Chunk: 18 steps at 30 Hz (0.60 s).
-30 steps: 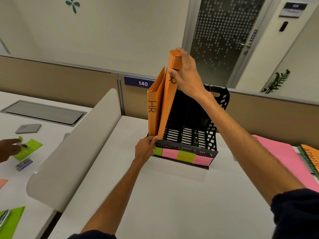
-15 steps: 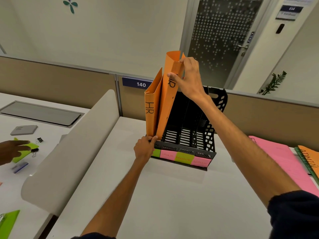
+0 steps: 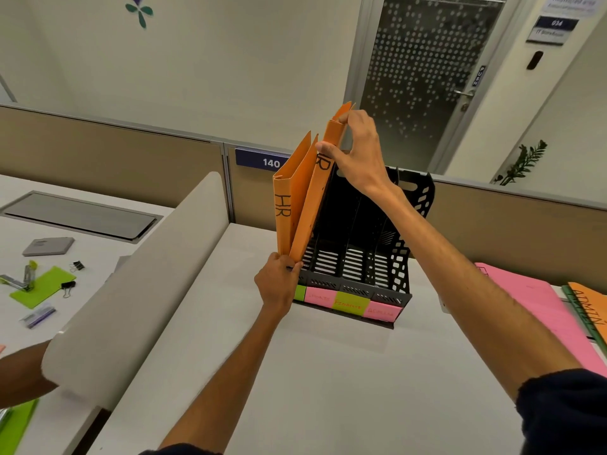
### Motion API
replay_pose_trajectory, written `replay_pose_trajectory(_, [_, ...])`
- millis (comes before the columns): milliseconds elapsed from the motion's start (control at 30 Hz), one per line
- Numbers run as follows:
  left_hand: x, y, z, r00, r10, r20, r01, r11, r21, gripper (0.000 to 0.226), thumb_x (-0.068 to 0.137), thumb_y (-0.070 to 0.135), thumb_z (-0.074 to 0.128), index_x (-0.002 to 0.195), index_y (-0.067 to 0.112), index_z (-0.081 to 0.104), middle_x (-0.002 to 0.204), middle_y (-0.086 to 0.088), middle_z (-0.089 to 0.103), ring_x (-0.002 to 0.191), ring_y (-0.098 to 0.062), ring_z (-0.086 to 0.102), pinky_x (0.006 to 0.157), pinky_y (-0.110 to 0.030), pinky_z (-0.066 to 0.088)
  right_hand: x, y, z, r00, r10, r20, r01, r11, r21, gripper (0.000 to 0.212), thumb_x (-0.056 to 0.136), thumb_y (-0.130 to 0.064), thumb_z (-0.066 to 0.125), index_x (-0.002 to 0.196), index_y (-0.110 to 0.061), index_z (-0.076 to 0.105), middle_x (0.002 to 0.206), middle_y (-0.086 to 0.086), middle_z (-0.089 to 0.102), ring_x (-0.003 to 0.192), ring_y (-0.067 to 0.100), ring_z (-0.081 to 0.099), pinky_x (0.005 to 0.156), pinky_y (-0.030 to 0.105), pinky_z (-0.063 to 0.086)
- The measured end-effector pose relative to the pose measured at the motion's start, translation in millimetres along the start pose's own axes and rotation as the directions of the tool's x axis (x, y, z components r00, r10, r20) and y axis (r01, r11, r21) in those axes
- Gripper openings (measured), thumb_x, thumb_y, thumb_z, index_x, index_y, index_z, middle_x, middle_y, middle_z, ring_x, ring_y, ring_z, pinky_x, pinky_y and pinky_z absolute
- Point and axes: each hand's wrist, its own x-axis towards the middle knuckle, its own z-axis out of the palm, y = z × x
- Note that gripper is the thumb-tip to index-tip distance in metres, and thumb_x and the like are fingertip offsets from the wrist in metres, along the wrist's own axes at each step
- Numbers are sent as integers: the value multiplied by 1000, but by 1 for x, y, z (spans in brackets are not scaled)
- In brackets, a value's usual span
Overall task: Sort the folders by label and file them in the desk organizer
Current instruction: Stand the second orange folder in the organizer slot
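Note:
A black desk organizer (image 3: 399, 257) with several slots stands on the white desk, its front lip carrying green and pink sticky labels. Two orange folders marked HR stand in its leftmost slot. The left folder (image 3: 285, 208) leans left. My right hand (image 3: 356, 152) pinches the top of the second orange folder (image 3: 312, 198), which tilts right. My left hand (image 3: 279, 284) grips the organizer's front left corner at the folders' bottom edges.
Pink folders (image 3: 538, 310) and an orange folder marked ADMIN (image 3: 591, 307) lie at the right on the desk. A curved grey divider (image 3: 138, 290) separates a neighbouring desk with a stapler, binder clips, green paper and another person's arm (image 3: 23, 372).
My right hand has pushed the second HR folder lower into the leftmost slot. The other person's hand on the left desk has drawn back toward the near edge.

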Motion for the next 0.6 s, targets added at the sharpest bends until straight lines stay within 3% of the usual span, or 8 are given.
replay_pose_trajectory(67, [0,1,-1,1000,-6,-21,6,999,-33,35,81,46,73,96,17,61,105,-3,66,79,-22,67,69,-29,52,0,1,1,1000,-5,-6,5,1000,23,48,86,-45,68,114,-7,55,120,8,54,114,16,49,91,22,39])
replay_pose_trajectory(167, [0,0,-5,996,-83,-25,79,987,-138,38,81,45,73,95,21,47,99,1,64,71,-13,58,64,-22,45,-1,3,4,1000,-22,4,22,997,68,48,86,-42,70,114,-6,55,119,9,55,112,16,52,92,22,41])
replay_pose_trajectory(300, [-2,-10,-1,996,-88,35,93,976,-197,30,92,48,56,103,20,53,99,1,70,69,-7,56,57,-11,35,-1,4,12,997,-73,26,69,990,121,47,83,-36,75,111,-3,56,122,12,49,112,12,47,91,6,40])
replay_pose_trajectory(400, [0,-14,1,993,-120,19,121,969,-217,29,94,47,54,100,19,57,97,-2,72,67,-8,56,56,-11,35,2,0,21,995,-86,41,80,988,133,49,80,-36,77,110,-2,57,131,15,41,122,17,42,88,-3,35])
replay_pose_trajectory(500, [5,-15,0,993,-119,14,120,973,-196,33,91,49,57,99,18,60,96,-4,74,70,-13,61,62,-19,42,6,-5,28,992,-108,66,99,987,127,46,82,-36,76,110,-3,58,136,15,37,128,19,39,89,0,32])
replay_pose_trajectory(600, [8,-16,-3,991,-132,-2,129,975,-183,35,88,50,61,102,18,60,98,-5,75,77,-20,69,67,-21,43,7,-5,34,990,-127,67,116,983,143,40,84,-35,73,107,-6,58,137,15,35,127,18,39,97,14,37])
